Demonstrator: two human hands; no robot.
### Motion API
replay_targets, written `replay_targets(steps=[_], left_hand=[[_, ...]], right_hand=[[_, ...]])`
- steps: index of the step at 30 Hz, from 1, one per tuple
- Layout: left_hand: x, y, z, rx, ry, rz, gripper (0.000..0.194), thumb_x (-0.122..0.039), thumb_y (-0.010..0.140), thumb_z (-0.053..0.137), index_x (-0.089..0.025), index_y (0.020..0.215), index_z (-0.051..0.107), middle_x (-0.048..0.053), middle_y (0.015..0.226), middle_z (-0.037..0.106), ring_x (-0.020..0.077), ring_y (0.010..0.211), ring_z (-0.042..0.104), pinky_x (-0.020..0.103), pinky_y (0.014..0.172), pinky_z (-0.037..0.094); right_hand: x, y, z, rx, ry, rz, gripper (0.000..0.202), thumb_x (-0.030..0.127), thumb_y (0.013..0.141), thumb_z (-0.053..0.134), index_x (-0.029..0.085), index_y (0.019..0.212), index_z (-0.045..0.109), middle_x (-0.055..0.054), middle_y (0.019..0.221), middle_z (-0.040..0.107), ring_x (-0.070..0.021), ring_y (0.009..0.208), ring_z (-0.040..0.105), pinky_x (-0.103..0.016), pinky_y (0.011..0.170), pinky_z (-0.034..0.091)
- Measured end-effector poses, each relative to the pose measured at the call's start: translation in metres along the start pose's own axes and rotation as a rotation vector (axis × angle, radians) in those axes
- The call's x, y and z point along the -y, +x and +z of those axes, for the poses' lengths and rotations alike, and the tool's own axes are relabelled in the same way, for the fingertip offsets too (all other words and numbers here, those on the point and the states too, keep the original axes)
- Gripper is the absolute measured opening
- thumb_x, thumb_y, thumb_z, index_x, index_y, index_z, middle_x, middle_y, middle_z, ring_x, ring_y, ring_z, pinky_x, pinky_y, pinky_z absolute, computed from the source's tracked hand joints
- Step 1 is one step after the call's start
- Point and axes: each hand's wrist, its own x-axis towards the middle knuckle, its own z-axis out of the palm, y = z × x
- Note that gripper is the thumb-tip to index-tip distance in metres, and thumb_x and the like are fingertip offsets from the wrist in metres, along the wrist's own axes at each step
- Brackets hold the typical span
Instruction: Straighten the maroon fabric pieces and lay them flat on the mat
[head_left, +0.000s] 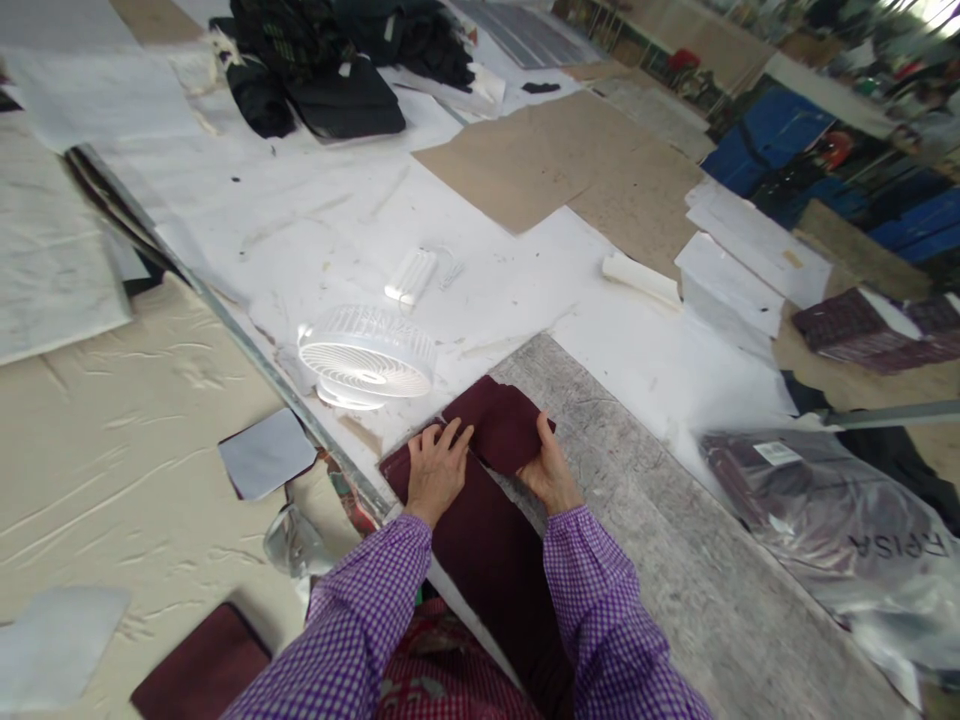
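Note:
A long dark maroon cloth strip (495, 555) runs from the grey board's edge down towards my body. My left hand (437, 475) rests on its upper end, fingers stretched out and lying on the fabric. A smaller maroon fabric piece (502, 425) is raised and curved just beyond that hand. My right hand (553, 475) grips this piece by its right edge, thumb on top and the other fingers hidden underneath. Both pieces lie over the grey mottled board (600, 480).
A white fan (367, 355) stands just beyond my left hand, with a white corded block (411, 276) behind it. Dark garments (345, 95) are heaped at the back. Plastic-bagged maroon goods (817, 500) lie right. Lower left is a cream cloth surface (150, 430) with a maroon panel (202, 665).

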Motion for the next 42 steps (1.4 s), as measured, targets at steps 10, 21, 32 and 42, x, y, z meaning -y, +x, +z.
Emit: replay_targets(steps=[10,21,32,42], left_hand=[[0.0,-0.001,0.001,-0.001,0.001,0.002,0.042,-0.02,0.089,0.042,-0.03,0.128,0.051,0.003,0.134,0.054,0.0302,0.108,0.047,0.049,0.087,0.037],[0.003,-0.001,0.009,-0.054,-0.015,-0.052,0.043,-0.023,0.091,0.038,-0.017,0.134,0.043,0.014,0.126,0.057,0.0307,0.106,0.05,0.047,0.088,0.037],[0.006,0.0,0.011,-0.043,-0.018,-0.08,0.039,-0.012,0.087,0.038,-0.018,0.123,0.051,0.013,0.123,0.056,0.0296,0.103,0.051,0.044,0.086,0.039],[0.006,0.0,0.008,-0.01,-0.009,-0.064,0.039,-0.01,0.084,0.043,-0.02,0.119,0.056,0.013,0.125,0.054,0.0293,0.105,0.05,0.045,0.086,0.039]], right_hand=[[-0.004,-0.022,-0.026,0.054,-0.432,0.102,0.057,0.064,0.089,0.029,0.02,0.107,0.059,-0.011,0.102,0.07,-0.0221,0.083,0.07,-0.038,0.069,0.058],[0.003,-0.026,-0.014,-0.187,-1.295,-0.39,0.014,0.027,0.082,0.058,0.021,0.094,0.062,-0.005,0.092,0.065,-0.0208,0.083,0.061,-0.034,0.078,0.048],[-0.021,-0.009,0.012,-0.129,-1.626,-0.641,0.018,0.026,0.085,0.056,0.018,0.102,0.057,-0.011,0.104,0.057,-0.0277,0.095,0.048,-0.04,0.081,0.045],[-0.028,-0.003,0.01,-0.126,-1.744,-0.726,0.016,0.018,0.092,0.043,0.019,0.089,0.059,-0.008,0.098,0.06,-0.0226,0.088,0.05,-0.034,0.074,0.042]])
